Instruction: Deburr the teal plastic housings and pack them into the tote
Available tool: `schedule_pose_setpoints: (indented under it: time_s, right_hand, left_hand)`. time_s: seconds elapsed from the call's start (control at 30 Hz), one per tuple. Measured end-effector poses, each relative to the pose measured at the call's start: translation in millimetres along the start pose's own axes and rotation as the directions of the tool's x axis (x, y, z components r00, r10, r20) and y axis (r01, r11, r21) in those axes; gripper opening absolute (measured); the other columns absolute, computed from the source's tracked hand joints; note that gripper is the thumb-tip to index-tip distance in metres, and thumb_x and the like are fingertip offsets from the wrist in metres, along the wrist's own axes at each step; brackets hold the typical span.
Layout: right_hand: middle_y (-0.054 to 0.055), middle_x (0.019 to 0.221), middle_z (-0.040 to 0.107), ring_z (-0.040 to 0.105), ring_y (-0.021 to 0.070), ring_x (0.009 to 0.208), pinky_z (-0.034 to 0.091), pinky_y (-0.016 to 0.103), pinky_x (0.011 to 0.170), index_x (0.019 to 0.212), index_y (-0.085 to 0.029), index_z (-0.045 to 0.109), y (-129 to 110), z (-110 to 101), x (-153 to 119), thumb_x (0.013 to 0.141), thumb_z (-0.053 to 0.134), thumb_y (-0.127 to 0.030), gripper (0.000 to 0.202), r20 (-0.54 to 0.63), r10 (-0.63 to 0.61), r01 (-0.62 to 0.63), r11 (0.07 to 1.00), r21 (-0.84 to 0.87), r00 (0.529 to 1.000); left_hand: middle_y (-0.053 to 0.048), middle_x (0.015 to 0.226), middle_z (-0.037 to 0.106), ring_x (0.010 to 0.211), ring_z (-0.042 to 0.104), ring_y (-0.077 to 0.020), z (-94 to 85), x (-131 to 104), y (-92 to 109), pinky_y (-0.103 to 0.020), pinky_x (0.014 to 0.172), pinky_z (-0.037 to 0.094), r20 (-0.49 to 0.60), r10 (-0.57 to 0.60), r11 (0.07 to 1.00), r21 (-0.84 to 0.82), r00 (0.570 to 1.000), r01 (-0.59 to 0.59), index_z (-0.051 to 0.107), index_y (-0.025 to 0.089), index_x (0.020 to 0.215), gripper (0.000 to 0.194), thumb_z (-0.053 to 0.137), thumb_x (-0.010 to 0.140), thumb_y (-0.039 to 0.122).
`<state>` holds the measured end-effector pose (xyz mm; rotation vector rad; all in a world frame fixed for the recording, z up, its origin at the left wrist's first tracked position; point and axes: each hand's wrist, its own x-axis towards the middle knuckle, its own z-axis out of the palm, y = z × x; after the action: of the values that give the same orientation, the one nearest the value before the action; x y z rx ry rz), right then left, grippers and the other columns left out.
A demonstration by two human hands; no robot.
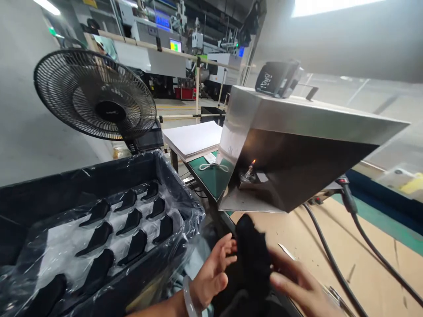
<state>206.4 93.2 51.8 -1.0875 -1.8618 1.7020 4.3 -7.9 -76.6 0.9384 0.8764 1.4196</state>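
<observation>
A black curved part, its kind not clear and its outline slightly blurred, is held up in front of me near the bench edge. My right hand grips its right side between thumb and fingers. On the other side, my left hand is open, palm toward the part, fingers loosely bent; whether the fingertips touch it I cannot tell. A clear bangle circles the left wrist. Several similar black parts lie in rows on white sheeting inside the plastic-lined dark bin at the left.
A small burner with a lit flame stands inside the metal hood. Thick black cables cross the tan bench top, where a blade-like tool lies. White sheets are stacked behind; a fan stands beyond the bin.
</observation>
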Motion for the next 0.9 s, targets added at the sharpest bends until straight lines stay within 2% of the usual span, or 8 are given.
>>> schedule_pose_setpoints:
  time_s: [0.07, 0.17, 0.23, 0.3, 0.43, 0.53, 0.7, 0.9]
  right_hand:
    - [0.012, 0.128, 0.076, 0.064, 0.0394, 0.133, 0.047, 0.057, 0.119, 0.115, -0.028, 0.081, -34.0, -21.5, 29.4, 0.07, 0.089, -0.064, 0.058, -0.232, -0.099, 0.115, 0.992, 0.053, 0.968]
    - [0.01, 0.114, 0.079, 0.073, 0.0338, 0.112, 0.057, 0.049, 0.109, 0.1, -0.025, 0.082, -83.8, -48.5, 86.3, 0.044, 0.1, -0.063, 0.069, -0.455, -0.177, 0.244, 0.965, 0.093, 0.873]
    - [0.007, 0.1, 0.078, 0.074, 0.025, 0.093, 0.064, 0.038, 0.094, 0.086, -0.022, 0.078, -105.4, -60.5, 125.3, 0.033, 0.102, -0.057, 0.068, -0.529, -0.159, 0.246, 0.964, 0.098, 0.834]
    - [0.002, 0.077, 0.07, 0.068, 0.0183, 0.073, 0.065, 0.032, 0.077, 0.07, -0.021, 0.07, -113.8, -68.1, 159.8, 0.039, 0.1, -0.05, 0.052, -0.584, -0.144, 0.218, 0.974, 0.058, 0.799]
    - [-0.005, 0.051, 0.045, 0.054, 0.0145, 0.056, 0.057, 0.027, 0.056, 0.054, -0.023, 0.052, -104.5, -71.4, 209.8, 0.055, 0.093, -0.036, 0.043, -0.669, -0.144, 0.151, 0.987, -0.047, 0.729]
    - [-0.003, 0.053, 0.051, 0.061, 0.0191, 0.066, 0.056, 0.028, 0.058, 0.055, -0.024, 0.053, -95.4, -64.1, 232.0, 0.058, 0.089, -0.03, 0.037, -0.681, -0.173, 0.129, 0.985, -0.116, 0.712]
    - [0.002, 0.06, 0.063, 0.069, 0.0252, 0.082, 0.058, 0.033, 0.069, 0.062, -0.022, 0.06, -89.1, -48.4, 250.9, 0.063, 0.086, -0.032, 0.028, -0.628, -0.251, 0.147, 0.966, -0.214, 0.737]
    - [-0.005, 0.048, 0.051, 0.063, 0.0194, 0.066, 0.05, 0.03, 0.064, 0.057, -0.021, 0.056, -80.3, -58.9, 261.4, 0.071, 0.088, -0.029, 0.036, -0.611, -0.283, 0.059, 0.931, -0.36, 0.74]
  left_hand:
    - [-0.02, 0.156, 0.054, 0.152, 0.042, -0.0356, -18.3, 4.0, -20.0, -0.049, 0.13, 0.028, -0.028, -0.101, 0.929, 0.355, 0.994, 0.105, 0.044, 0.014, 0.158, 0.096, 0.065, 0.081, 0.068]
    - [-0.02, 0.165, 0.045, 0.161, 0.026, -0.0381, -42.8, 6.7, -56.1, -0.057, 0.134, 0.009, -0.195, -0.328, 0.477, 0.81, 0.924, 0.34, 0.054, 0.014, 0.153, 0.081, 0.066, 0.077, 0.042]
    - [-0.015, 0.174, 0.032, 0.165, 0.012, -0.0387, -53.6, 9.9, -76.6, -0.065, 0.132, 0.002, -0.28, -0.415, 0.19, 0.904, 0.865, 0.384, 0.051, 0.018, 0.157, 0.084, 0.066, 0.077, 0.038]
    - [-0.013, 0.175, 0.028, 0.166, 0.007, -0.0388, -60.0, 16.8, -88.8, -0.07, 0.13, 0.006, -0.306, -0.452, 0.065, 0.926, 0.838, 0.373, 0.05, 0.02, 0.157, 0.082, 0.065, 0.079, 0.039]
    - [-0.016, 0.172, 0.036, 0.165, 0.013, -0.0412, -65.7, 34.8, -91.0, -0.069, 0.129, 0.012, -0.32, -0.444, 0.046, 0.925, 0.837, 0.378, 0.058, 0.018, 0.151, 0.075, 0.065, 0.079, 0.038]
    - [-0.017, 0.172, 0.035, 0.164, 0.014, -0.0418, -67.3, 40.9, -86.7, -0.067, 0.131, 0.012, -0.317, -0.441, 0.056, 0.924, 0.839, 0.379, 0.058, 0.017, 0.151, 0.076, 0.065, 0.079, 0.038]
    - [-0.018, 0.172, 0.035, 0.164, 0.013, -0.0418, -66.1, 40.8, -84.6, -0.065, 0.131, 0.012, -0.319, -0.46, 0.058, 0.921, 0.828, 0.386, 0.058, 0.014, 0.151, 0.075, 0.063, 0.08, 0.038]
    - [-0.02, 0.171, 0.036, 0.164, 0.014, -0.0429, -63.7, 43.0, -84.4, -0.066, 0.131, 0.015, -0.313, -0.469, 0.048, 0.925, 0.826, 0.377, 0.056, 0.012, 0.153, 0.075, 0.061, 0.083, 0.04]
